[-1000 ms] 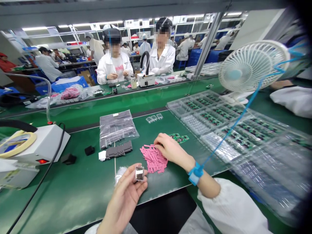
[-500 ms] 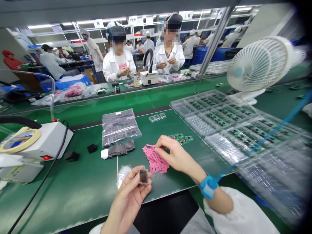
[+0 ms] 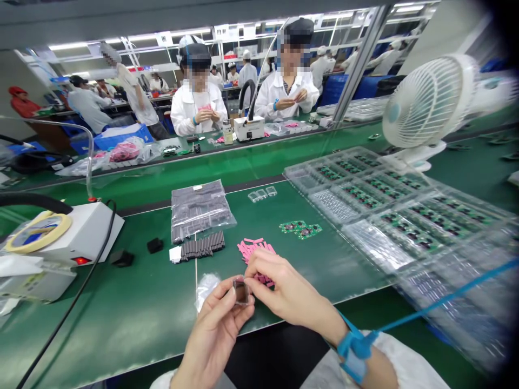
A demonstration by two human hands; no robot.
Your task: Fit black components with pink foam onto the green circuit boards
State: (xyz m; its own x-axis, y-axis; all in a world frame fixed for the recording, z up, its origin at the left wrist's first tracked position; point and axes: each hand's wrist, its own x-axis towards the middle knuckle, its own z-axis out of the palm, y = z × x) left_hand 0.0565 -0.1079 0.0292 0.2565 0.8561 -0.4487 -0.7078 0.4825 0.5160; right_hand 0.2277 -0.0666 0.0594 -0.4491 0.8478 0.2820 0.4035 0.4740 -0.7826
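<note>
Though tiny, case [image 3: 240, 292] in left hand [image 3: 213, 332].

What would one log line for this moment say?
left hand: holds small clear case | right hand: fingertips at case | pink strips: heaped just behind

Strips [image 3: 255, 249] behind hands — boards [image 3: 300, 229] right, trays [image 3: 377, 200] farther right.

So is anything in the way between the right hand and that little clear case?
Nothing visible. The right hand touches the small clear case, which the left hand holds above the green mat; the pink strips lie behind.
</note>
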